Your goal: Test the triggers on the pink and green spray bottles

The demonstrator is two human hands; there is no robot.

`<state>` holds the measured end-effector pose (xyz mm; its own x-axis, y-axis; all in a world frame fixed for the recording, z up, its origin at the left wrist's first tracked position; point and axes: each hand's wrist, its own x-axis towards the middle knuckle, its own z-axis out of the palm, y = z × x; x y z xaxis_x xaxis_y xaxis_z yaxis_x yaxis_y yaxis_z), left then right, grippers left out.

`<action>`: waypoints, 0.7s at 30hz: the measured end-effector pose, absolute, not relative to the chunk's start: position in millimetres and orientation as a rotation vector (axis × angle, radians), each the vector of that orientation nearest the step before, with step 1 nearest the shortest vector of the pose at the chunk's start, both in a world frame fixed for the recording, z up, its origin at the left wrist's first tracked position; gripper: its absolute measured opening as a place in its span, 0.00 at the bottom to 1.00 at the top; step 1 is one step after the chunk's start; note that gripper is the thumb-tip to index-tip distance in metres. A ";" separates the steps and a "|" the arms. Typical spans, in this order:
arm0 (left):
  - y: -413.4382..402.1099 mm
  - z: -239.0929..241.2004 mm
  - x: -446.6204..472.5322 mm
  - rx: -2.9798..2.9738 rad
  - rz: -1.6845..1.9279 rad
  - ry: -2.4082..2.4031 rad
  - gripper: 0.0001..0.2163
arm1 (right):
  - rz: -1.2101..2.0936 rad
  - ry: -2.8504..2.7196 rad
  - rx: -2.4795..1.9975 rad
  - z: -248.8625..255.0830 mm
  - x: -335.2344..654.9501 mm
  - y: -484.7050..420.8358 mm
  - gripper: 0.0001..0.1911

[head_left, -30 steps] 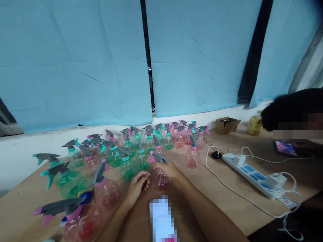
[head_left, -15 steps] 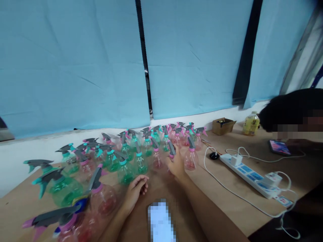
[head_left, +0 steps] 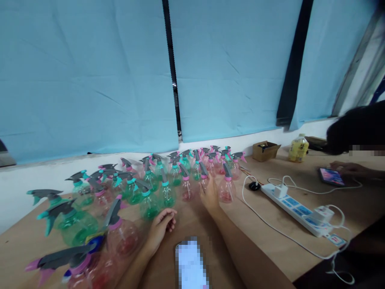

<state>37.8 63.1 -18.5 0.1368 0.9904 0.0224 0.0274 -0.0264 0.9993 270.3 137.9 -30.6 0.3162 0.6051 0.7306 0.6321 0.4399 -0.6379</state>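
A: Which step is in hand?

B: Placing, to judge by the pose. The bottle [head_left: 204, 183] stands upright on the table [head_left: 255, 245], right of centre, with the right hand [head_left: 210, 194] curled about it, thumb left, fingers right. How firmly it grips cannot be told.

A: What would the next move call for?

B: If a release, spreading the fingers gently, without tipping the bottle or knocking the right neighbour [head_left: 227, 189].

A: How does the bottle look?

B: Clear, pink-tinted body; pink collar; slender grey spray head. The hand hides part of the body.

A: And beyond it?

B: The left neighbour [head_left: 187, 188], also pink; farther left, a green bottle [head_left: 167, 194]. The left hand [head_left: 164, 223] is half-curled, nothing visible in it. Near: a phone [head_left: 191, 263]. Right: a power strip [head_left: 296, 208]. Far: blue curtains [head_left: 234, 72].
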 end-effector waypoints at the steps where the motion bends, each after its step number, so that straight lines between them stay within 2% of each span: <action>1: 63.2 -18.8 37.6 1.310 1.109 1.114 0.16 | 0.005 -1.343 -1.200 -32.2 270.8 138.1 0.30; 8: 67.2 -23.7 35.5 1.316 1.104 1.100 0.16 | 0.157 -1.310 -1.142 -33.2 267.5 133.3 0.39; 12: 69.4 -25.9 35.0 1.320 1.096 1.097 0.16 | 0.121 -1.309 -1.096 -27.8 267.2 122.8 0.43; 17: 68.8 -25.7 35.3 1.333 1.097 1.088 0.15 | -0.040 -1.403 -0.986 -9.0 279.6 97.1 0.38; 21: 67.2 -23.9 36.2 1.336 1.098 1.091 0.15 | -0.344 -1.412 -1.012 9.2 303.2 81.1 0.32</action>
